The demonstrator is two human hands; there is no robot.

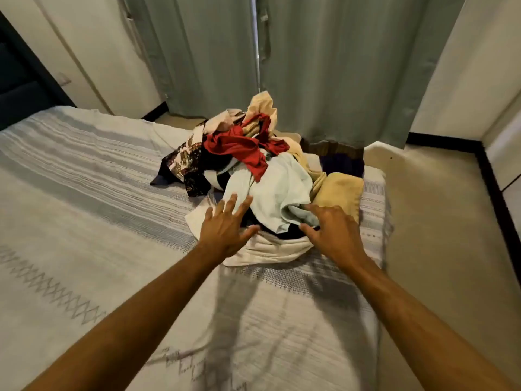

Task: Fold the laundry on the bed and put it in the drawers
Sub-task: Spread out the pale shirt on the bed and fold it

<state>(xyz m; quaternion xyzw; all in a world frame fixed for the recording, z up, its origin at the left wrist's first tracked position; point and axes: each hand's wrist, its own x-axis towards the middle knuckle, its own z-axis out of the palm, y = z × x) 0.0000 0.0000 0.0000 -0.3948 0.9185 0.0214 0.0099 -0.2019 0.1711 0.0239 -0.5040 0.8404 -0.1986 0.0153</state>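
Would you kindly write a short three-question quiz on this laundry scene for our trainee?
1. True or false: the left hand grips a garment.
2. Which colour is the garment high on the laundry pile: A blue, B red, C green?
3. What hangs behind the bed?

Key: 1 false, its fingers are spread; the right hand is open too. 2 B. 3 curtains.

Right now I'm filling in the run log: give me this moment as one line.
stage: reaching | left hand: open, over laundry pile | right hand: open, at pale garment | bed: nothing folded
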